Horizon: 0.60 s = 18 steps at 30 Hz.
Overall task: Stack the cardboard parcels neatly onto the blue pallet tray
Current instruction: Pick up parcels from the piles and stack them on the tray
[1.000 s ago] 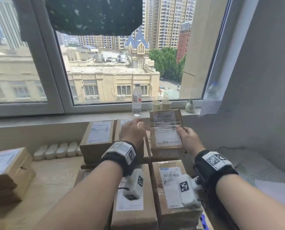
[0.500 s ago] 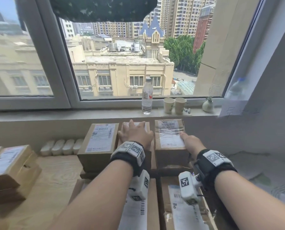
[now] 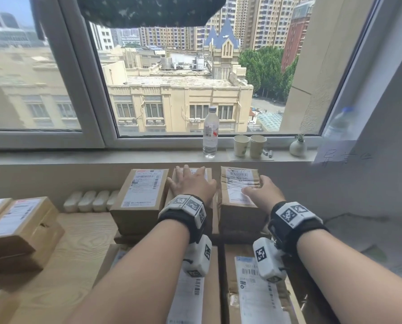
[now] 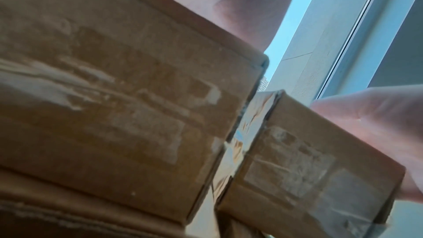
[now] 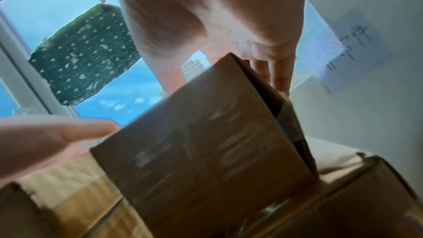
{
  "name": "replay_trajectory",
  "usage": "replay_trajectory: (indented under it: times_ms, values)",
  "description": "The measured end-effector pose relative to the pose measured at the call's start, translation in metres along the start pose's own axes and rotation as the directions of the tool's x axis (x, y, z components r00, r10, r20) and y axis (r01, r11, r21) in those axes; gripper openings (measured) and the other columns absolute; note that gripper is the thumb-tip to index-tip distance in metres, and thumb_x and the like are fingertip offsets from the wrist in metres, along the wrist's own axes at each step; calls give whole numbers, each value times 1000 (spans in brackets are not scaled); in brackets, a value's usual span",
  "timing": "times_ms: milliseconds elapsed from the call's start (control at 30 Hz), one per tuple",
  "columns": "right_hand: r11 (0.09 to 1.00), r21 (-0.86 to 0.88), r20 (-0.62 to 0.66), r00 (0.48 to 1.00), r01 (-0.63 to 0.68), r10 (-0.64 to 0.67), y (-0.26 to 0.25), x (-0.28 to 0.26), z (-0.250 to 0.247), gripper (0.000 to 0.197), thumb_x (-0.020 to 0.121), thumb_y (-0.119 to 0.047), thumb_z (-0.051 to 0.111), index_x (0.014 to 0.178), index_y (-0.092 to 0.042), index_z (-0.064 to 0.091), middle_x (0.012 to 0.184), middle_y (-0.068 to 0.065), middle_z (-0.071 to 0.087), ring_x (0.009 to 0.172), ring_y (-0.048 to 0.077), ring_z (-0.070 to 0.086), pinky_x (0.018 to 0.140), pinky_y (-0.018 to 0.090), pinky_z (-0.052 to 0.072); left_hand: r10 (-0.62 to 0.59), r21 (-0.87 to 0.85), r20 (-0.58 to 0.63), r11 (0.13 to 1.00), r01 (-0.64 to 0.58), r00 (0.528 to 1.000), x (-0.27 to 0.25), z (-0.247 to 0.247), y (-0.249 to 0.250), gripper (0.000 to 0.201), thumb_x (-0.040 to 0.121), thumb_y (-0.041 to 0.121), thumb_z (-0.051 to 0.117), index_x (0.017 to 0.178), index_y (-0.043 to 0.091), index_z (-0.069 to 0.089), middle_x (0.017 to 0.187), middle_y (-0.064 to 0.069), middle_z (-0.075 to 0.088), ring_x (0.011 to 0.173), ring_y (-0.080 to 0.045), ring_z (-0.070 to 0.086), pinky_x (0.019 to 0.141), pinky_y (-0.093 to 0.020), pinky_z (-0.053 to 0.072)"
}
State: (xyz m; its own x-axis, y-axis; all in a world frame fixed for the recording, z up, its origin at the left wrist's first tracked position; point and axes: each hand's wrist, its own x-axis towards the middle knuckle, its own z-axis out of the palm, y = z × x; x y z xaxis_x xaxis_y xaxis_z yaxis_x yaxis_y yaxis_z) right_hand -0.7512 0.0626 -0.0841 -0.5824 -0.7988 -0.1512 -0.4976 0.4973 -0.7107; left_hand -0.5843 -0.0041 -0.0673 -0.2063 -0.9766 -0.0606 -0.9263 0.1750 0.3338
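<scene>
Three brown cardboard parcels stand in a back row under the window sill. My left hand (image 3: 190, 183) lies flat, fingers spread, on top of the middle parcel (image 4: 114, 106). My right hand (image 3: 263, 191) holds the right parcel (image 3: 239, 213), with the thumb on its white label and the fingers curled down its right side (image 5: 277, 71). That parcel stands close beside the middle one, with a narrow gap between them in the left wrist view. The left parcel (image 3: 141, 195) is untouched. Two more parcels (image 3: 260, 288) lie in a front row under my forearms. No blue tray shows.
A pile of parcels (image 3: 20, 230) sits at the left on the light wooden surface (image 3: 78, 242). On the sill stand a water bottle (image 3: 210, 134), two paper cups (image 3: 249, 146) and a small vase (image 3: 297, 146). A grey wall closes the right side.
My right hand has lowered the raised parcel into the back row beside the middle one. My left hand has spread flat on the middle parcel.
</scene>
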Motion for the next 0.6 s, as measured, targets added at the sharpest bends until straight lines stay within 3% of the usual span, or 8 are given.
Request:
replay_trajectory:
  times_ms: [67, 133, 233, 333, 600]
  values:
    - [994, -110, 5, 1000, 20, -19, -6, -5, 0, 75, 83, -43, 62, 147, -24, 29, 139, 7, 49, 126, 28, 49, 105, 37, 40, 5, -12, 3, 1000, -5, 1000, -3, -1, 1, 59, 95, 52, 36, 152, 38, 27, 165, -6, 8, 152, -27, -2, 119, -55, -3]
    - [965, -253, 1, 998, 63, -65, -13, -12, 0, 78, 85, -48, 59, 150, -25, 24, 145, 10, 40, 134, 31, 39, 110, 42, 35, 13, -21, -1, 1000, -13, 1000, -6, -2, 1, 58, 96, 50, 36, 152, 38, 28, 164, -7, 9, 152, -27, -1, 120, -54, -3]
    - [901, -401, -18, 982, 164, -186, -24, -22, 1, 68, 91, -50, 51, 149, -24, 29, 150, 7, 34, 140, 28, 30, 113, 45, 31, 27, -49, 10, 998, -26, 1000, -12, -7, 3, 56, 97, 47, 35, 152, 37, 27, 164, -6, 9, 152, -27, -1, 121, -52, -2]
    - [846, -469, -4, 957, 254, -290, -36, -36, -2, 59, 94, -48, 47, 147, -23, 36, 148, 6, 38, 139, 26, 31, 113, 46, 31, 63, -54, 7, 997, -62, 998, -21, -15, 5, 56, 98, 43, 36, 153, 35, 27, 164, -6, 12, 152, -27, 1, 122, -51, 1]
    - [776, -468, 56, 891, 423, -451, -36, -81, -2, 46, 96, -35, 46, 140, -21, 47, 145, 4, 46, 137, 24, 36, 112, 43, 32, 86, 3, -13, 996, -86, 996, -63, -20, -7, 53, 100, 41, 36, 152, 32, 28, 163, -5, 17, 152, -25, 5, 121, -53, 4]
